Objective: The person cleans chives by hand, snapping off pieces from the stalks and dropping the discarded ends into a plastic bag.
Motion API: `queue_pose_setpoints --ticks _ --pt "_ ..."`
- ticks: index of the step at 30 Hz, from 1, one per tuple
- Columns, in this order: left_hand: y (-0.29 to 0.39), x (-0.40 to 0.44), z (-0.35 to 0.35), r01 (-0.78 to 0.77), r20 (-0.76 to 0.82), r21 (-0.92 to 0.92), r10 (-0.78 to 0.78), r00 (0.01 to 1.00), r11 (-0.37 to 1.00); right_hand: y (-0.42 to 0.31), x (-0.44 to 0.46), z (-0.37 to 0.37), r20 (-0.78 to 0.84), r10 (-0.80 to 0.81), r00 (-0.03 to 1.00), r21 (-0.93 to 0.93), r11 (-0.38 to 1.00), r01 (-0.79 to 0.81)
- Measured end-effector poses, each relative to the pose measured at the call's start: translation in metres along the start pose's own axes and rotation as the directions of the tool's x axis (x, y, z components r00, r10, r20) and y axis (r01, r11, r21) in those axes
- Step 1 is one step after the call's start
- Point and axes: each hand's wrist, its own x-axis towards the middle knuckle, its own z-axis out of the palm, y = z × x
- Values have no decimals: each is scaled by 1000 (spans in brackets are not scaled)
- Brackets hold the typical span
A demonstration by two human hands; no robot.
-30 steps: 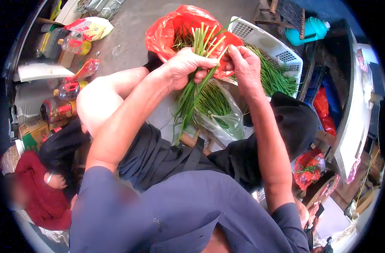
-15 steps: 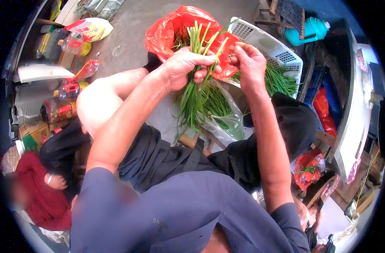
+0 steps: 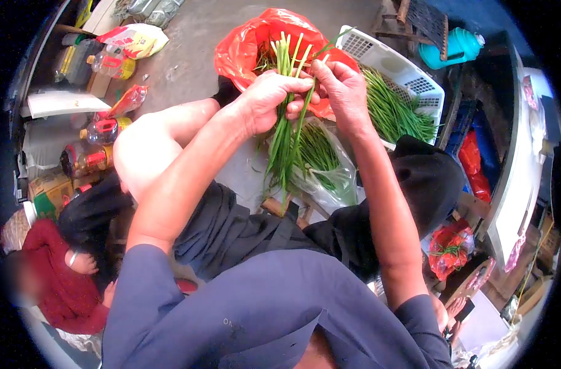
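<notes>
A bunch of long green stalks (image 3: 284, 154), pale ends upward, is gripped in my left hand (image 3: 269, 98). My right hand (image 3: 342, 92) pinches the pale top of one stalk beside the bunch, its fingertips close to my left thumb. Behind my hands an open red plastic bag (image 3: 234, 55) holds loose green bits. More stalks lie in a white slotted basket (image 3: 388, 58) to the right. Below my hands, a clear plastic bag (image 3: 342, 195) has further green stalks in it.
Bottles (image 3: 112, 65) and packets line the left side. A person in a dark red top (image 3: 62, 289) sits at lower left. A teal jug (image 3: 452, 48) stands at upper right, and a red bag with greens (image 3: 449, 249) lies at right. Another person's hands show at lower right.
My right hand moved away from the bunch to the right, then came back left to a stalk's top. My left hand has kept hold of the bunch.
</notes>
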Motion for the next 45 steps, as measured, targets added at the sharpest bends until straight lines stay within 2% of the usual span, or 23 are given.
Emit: queue_pose_setpoints --ticks 5,7,14,16,19,25,29,32,35,38,39,41,45 --pt "-1 1 2 -30 25 122 27 999 992 3 -2 -1 37 -2 999 45 999 0" --pt "-3 2 1 -30 21 147 27 999 989 4 -3 -1 -6 -35 999 -173 984 33" --pt "0 1 0 28 34 91 -32 999 995 5 -3 -4 -3 -26 1000 -208 978 25" --pt "1 1 0 39 37 88 -42 998 995 -7 -7 0 9 95 995 -42 995 -95" --pt "1 2 -2 44 21 87 -46 999 995 -6 -6 -1 13 123 992 11 992 -123" --pt "3 2 -5 70 38 62 -72 997 996 -4 -3 -4 -26 41 999 -23 999 -42" --pt "3 1 -4 84 22 70 -86 996 994 -6 -4 0 -54 63 997 33 998 -61" --pt "2 1 -5 84 25 60 -85 996 995 -2 1 -4 -93 19 996 -36 999 -22" --pt "1 1 -5 78 29 52 -79 996 996 2 6 -8 -182 43 982 119 993 -22" --pt "3 1 -5 70 40 49 -72 997 996 8 11 -9 -250 80 965 196 980 -31" --pt "4 0 -5 66 49 50 -68 996 997 11 12 -10 -250 80 965 196 980 -31" --pt "5 0 -4 67 47 47 -69 997 997 16 14 -11 -205 41 978 83 996 -24" --pt "5 0 -4 65 25 19 -65 998 998 11 10 -3 -149 16 989 118 993 2"
